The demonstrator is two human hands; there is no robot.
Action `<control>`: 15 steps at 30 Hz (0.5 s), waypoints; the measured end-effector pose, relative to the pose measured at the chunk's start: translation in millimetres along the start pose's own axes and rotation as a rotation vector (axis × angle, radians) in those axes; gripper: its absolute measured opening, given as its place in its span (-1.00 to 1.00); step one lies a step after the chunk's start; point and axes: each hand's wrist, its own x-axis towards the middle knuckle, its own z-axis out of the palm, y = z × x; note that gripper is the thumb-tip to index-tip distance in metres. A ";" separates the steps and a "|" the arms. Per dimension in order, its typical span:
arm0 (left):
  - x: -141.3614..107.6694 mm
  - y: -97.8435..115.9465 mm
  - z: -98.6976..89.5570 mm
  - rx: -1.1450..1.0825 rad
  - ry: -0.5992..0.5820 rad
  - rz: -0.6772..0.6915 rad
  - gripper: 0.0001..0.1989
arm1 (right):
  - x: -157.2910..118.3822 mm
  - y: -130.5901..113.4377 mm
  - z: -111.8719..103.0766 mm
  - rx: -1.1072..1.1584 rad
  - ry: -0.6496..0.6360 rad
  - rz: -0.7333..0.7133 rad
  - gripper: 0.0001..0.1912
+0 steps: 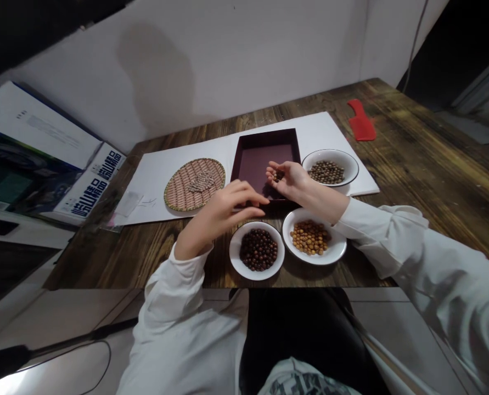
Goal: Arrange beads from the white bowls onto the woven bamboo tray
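My right hand (287,180) is turned palm up over the near right part of a dark maroon box (264,156). A few brown beads (277,175) lie in its cupped palm. My left hand (236,203) hangs just behind a white bowl (280,258) of dark red-brown beads (258,249). Its thumb and fingers are apart, with nothing visible between them. Below my right wrist stands a white bowl (338,252) of yellow-brown beads (310,237). Beyond that wrist, another white bowl (351,164) holds greyish-brown beads (327,171).
Left of the box, a round woven mat (178,186) carries a small pile of striped pieces (201,182). A white board (153,170) lies under mat and box. A red comb (361,123) rests at the back right. Printed boxes (55,159) stand at the left.
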 end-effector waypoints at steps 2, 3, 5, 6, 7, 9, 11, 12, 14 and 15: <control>17.8 -15.9 4.6 0.033 0.089 0.012 -0.84 | -1.3 0.0 1.6 -0.001 -0.020 0.019 -0.77; 26.6 -25.2 9.0 0.054 0.141 0.031 -0.86 | -1.8 0.0 2.4 -0.002 -0.032 0.026 -0.77; 41.3 -43.9 20.6 0.096 0.243 0.050 -0.88 | -2.2 0.2 3.7 -0.005 -0.051 0.029 -0.78; 46.3 -52.3 27.1 0.114 0.276 0.045 -0.88 | -1.9 0.5 4.0 -0.010 -0.060 0.026 -0.77; 49.5 -59.6 33.7 0.133 0.299 0.044 -0.88 | -1.5 0.8 4.3 -0.019 -0.071 0.027 -0.77; 50.4 -70.3 45.8 0.181 0.333 0.041 -0.87 | -0.3 1.7 4.4 -0.040 -0.090 0.035 -0.76; 46.8 -75.7 55.1 0.237 0.324 0.039 -0.85 | 0.5 2.6 4.4 -0.061 -0.101 0.049 -0.74; 44.5 -76.8 58.5 0.262 0.321 0.038 -0.84 | 0.6 2.9 4.5 -0.069 -0.103 0.056 -0.74; 40.7 -77.2 62.6 0.289 0.326 0.028 -0.79 | 0.0 3.2 4.8 -0.083 -0.103 0.069 -0.74; 39.6 -77.1 63.6 0.291 0.330 0.019 -0.77 | -0.8 3.1 5.0 -0.091 -0.104 0.077 -0.74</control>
